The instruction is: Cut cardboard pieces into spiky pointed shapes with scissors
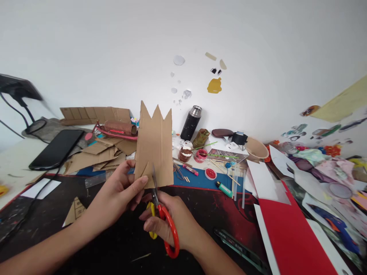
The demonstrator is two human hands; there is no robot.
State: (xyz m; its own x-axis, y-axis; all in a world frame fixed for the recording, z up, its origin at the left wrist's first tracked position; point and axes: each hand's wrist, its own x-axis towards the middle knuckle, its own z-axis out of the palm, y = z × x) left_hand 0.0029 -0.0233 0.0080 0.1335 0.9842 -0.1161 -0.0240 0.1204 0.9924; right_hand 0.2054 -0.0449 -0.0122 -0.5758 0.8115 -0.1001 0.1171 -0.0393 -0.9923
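Observation:
A piece of cardboard [156,141] with zigzag points along its top stands upright before me. My left hand [119,193] pinches its lower left corner between thumb and fingers. In my right hand [174,214] is a pair of scissors [171,231] with red and yellow handles. The blades point up and lie against the lower part of the cardboard, where a cut line slants near my left thumb. Part of the lower blade is hidden. A small cardboard scrap [75,211] lies on the dark mat to the left.
Cardboard pieces [97,152] are piled at the back left beside a black phone [57,149]. Behind stand a black thermos [191,124] and paint jars [185,151]. A green lighter [224,188], a cutter knife [239,248] and red paper [292,233] lie to the right.

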